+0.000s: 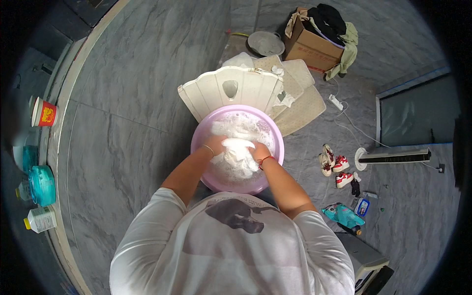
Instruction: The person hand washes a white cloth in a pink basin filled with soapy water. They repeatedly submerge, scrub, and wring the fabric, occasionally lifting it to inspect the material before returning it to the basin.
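Note:
A round pink plastic basin (pixel 279 147) holds foamy water. Inside it, my left hand (pixel 217 144) and my right hand (pixel 260 152) both hold a wet white cloth (pixel 239 151), one hand at each side. More white fabric (pixel 230 129) lies in the suds just beyond my hands. A thin light bracelet is on my left wrist, and a red cord circles the right one. Foam and cloth hide some of my fingertips.
A white slatted chair back (pixel 206 92) rises behind the basin, with beige mats (pixel 302 110) beside it. Farther back are a cardboard box (pixel 313 49) of clothes and a metal lid (pixel 266 43). Shoes (pixel 341 164), a power strip (pixel 335 102) and a tower fan (pixel 392 156) stand at the right.

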Available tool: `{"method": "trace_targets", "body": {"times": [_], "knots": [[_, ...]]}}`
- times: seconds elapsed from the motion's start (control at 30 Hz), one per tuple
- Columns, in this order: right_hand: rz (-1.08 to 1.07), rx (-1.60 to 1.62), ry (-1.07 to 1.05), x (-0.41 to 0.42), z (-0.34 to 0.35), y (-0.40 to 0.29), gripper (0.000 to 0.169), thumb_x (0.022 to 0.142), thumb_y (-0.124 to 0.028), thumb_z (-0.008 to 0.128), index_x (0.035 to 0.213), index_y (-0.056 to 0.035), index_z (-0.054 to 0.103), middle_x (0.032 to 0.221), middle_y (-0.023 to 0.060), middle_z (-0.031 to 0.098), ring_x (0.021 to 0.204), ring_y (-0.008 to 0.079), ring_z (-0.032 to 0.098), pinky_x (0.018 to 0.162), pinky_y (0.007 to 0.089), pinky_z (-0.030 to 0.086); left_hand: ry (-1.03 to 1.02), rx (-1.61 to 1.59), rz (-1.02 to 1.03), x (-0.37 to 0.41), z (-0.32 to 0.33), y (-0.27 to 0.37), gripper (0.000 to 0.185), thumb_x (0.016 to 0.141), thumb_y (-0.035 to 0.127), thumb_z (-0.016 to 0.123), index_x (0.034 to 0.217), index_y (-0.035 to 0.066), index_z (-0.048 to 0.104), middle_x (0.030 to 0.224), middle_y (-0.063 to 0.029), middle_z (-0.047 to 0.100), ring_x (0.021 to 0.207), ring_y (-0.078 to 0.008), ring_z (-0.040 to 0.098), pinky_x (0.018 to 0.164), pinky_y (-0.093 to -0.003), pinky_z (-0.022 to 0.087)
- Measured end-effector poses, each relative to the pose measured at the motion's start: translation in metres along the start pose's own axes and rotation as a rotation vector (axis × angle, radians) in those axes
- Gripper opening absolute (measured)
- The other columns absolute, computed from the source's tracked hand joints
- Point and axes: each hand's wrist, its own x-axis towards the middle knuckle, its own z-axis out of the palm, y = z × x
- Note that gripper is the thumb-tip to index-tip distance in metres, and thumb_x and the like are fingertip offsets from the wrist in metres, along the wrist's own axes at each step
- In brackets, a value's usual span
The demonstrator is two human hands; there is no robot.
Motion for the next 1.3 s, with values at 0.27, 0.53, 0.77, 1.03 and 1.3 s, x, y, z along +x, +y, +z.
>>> {"method": "trace_targets", "body": {"times": [0.27,0.53,0.77,1.03,1.3], "knots": [[0.208,0.388,-0.278,-0.007,-0.05,-0.022,0.042,0.091,-0.032,0.066,0.113,0.0037,0.067,0.101,0.0152,0.07,0.089,0.0203,0.066,0.083,0.0332,0.05,-0.353,-0.266,0.014,0.005,-0.033,0.004,0.039,0.074,0.02,0.066,0.11,0.004,0.068,0.104,-0.0158,0.069,0.101,-0.0296,0.063,0.089,-0.0377,0.048],[0.057,0.422,0.031,0.017,-0.063,0.012,0.024,0.088,-0.021,0.07,0.098,0.0002,0.066,0.082,0.0069,0.069,0.071,0.0151,0.06,0.068,0.0307,0.049,-0.203,-0.351,0.037,0.017,-0.065,-0.022,0.038,0.077,0.023,0.066,0.109,0.001,0.067,0.099,-0.0102,0.069,0.093,-0.0213,0.062,0.085,-0.0345,0.047],[-0.349,-0.187,0.648,-0.026,-0.063,-0.047,0.016,0.079,0.0,0.064,0.095,-0.0022,0.064,0.093,0.0155,0.065,0.089,0.0326,0.062,0.082,0.0413,0.049,0.574,0.088,0.252,-0.02,-0.06,0.004,0.024,0.082,0.019,0.064,0.101,0.004,0.069,0.101,-0.0166,0.068,0.096,-0.0331,0.063,0.087,-0.0413,0.049],[-0.32,-0.287,0.129,-0.085,0.023,-0.045,0.038,0.077,-0.011,0.073,0.113,-0.0045,0.064,0.124,0.02,0.055,0.116,0.0378,0.053,0.097,0.0428,0.045,0.021,0.25,0.279,-0.103,0.013,0.033,0.032,0.079,0.018,0.066,0.11,0.01,0.065,0.101,-0.0166,0.063,0.097,-0.0348,0.062,0.087,-0.0447,0.049],[-0.117,-0.015,0.149,-0.079,0.008,-0.038,0.02,0.086,-0.016,0.066,0.102,-0.0045,0.067,0.091,0.0215,0.067,0.087,0.0371,0.064,0.08,0.0424,0.05,0.043,0.033,0.204,-0.089,0.006,-0.001,0.03,0.076,0.009,0.066,0.106,0.009,0.065,0.104,-0.0173,0.065,0.1,-0.0348,0.062,0.087,-0.0429,0.049]]}}
